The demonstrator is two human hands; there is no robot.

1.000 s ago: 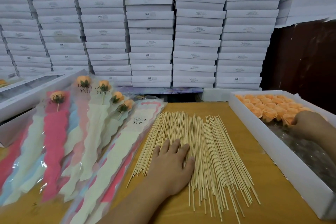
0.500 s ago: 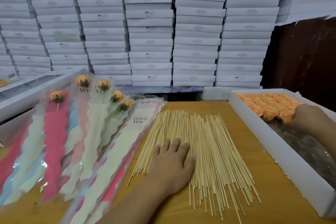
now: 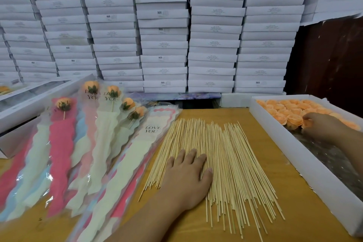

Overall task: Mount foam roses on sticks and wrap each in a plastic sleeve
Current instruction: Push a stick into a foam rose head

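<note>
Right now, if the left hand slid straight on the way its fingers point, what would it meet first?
Only more of the wooden sticks the left hand lies flat on; beyond them bare table, then probably the stacked white boxes, though depth is unclear.

— Camera position? 
— Single head-worn wide-angle view, set above the near edge of the counter (image 3: 261, 167), pitched forward and down.

— Facing? 
— Toward stacked white boxes (image 3: 163, 31) at the far side.

— Proximity? 
— Close: both forearms entered from the bottom and right edges, and the frame edges bowed.

— Overlap with another view? 
— None recorded; one view only.
</note>
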